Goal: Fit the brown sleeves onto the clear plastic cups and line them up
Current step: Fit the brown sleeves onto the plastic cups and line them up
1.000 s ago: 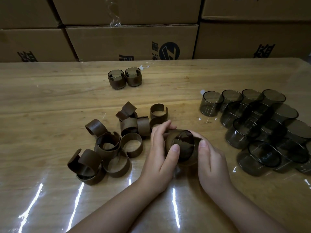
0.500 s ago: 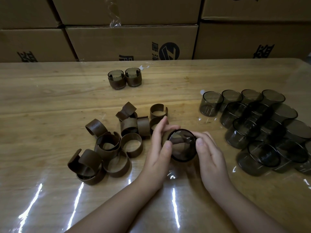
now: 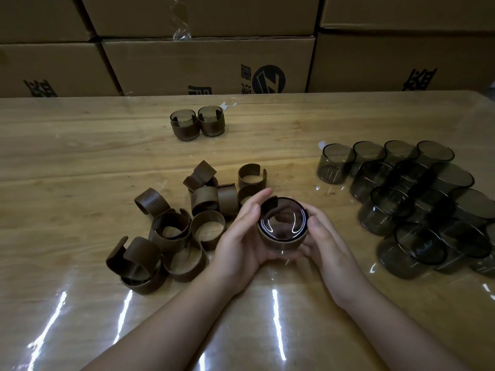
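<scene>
Sleeves point(image 3: 171, 236), brown and loose, lie heaped on the table point(image 3: 67, 170) at left. Right of them, the left hand point(image 3: 242, 236) and the right hand point(image 3: 322, 238) grasp one cup point(image 3: 282, 226) between them, its brown sleeve point(image 3: 278, 243) wrapped around it. Two sleeved cups point(image 3: 197, 123) stand farther back. Bare cups point(image 3: 417, 199) cluster at right.
</scene>
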A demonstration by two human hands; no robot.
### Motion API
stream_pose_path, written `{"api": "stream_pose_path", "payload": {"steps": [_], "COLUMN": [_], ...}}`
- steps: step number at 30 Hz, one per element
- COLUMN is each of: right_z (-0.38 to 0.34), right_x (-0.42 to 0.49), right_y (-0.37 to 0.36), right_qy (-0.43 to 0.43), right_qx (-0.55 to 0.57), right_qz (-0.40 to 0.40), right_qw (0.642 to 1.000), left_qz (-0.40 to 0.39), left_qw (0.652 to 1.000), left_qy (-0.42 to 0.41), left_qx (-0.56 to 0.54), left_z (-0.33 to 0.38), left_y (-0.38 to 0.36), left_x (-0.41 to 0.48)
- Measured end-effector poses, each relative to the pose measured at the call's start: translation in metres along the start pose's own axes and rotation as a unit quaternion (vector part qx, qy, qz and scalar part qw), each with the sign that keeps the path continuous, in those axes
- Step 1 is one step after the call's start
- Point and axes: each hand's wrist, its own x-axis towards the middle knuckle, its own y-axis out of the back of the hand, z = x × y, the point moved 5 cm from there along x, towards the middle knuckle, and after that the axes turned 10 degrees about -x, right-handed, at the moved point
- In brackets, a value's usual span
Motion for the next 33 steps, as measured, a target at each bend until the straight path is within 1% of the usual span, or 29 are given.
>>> {"api": "stream_pose_path", "payload": {"steps": [5,8,14,21,26,29,31,33], "right_z": [0.0038,0.0028,0.0057,0.0049,0.0044,0.0054,0.0052,0.0065], "right_x": [0.0029,0.0047,0.0082,0.0080,0.0074,0.0073,0.0080,0.0090], "right_y": [0.0028,0.0021,0.0030,0.0028,0.0016,-0.0001,0.0013,0.0049], "right_qy": [-0.018,-0.027,-0.063,-0.088,-0.100,-0.099,-0.091,-0.083], "right_qx": [0.035,0.083,0.214,0.284,0.321,0.318,0.303,0.286], "right_qz": [-0.011,-0.031,-0.042,-0.059,-0.055,-0.053,-0.039,-0.019], "right_qw": [0.999,0.996,0.974,0.953,0.940,0.941,0.948,0.954], "left_qz": [-0.010,-0.014,-0.006,-0.018,-0.027,-0.022,-0.003,0.001], "left_qw": [0.999,0.999,0.999,0.999,0.999,1.000,1.000,0.997], "left_qy": [0.026,0.032,0.031,0.029,0.013,0.006,0.001,-0.003], "left_qx": [-0.037,-0.040,-0.038,-0.034,-0.024,-0.017,0.014,0.072], "left_z": [-0.0039,-0.0048,-0.0058,-0.0041,-0.0035,-0.0029,-0.0041,-0.0072], "left_y": [-0.0010,-0.0003,0.0054,0.0054,0.0056,0.0042,0.0020,-0.0035], "left_x": [0.0012,0.0020,0.0044,0.0049,0.0048,0.0046,0.0047,0.0036]}}
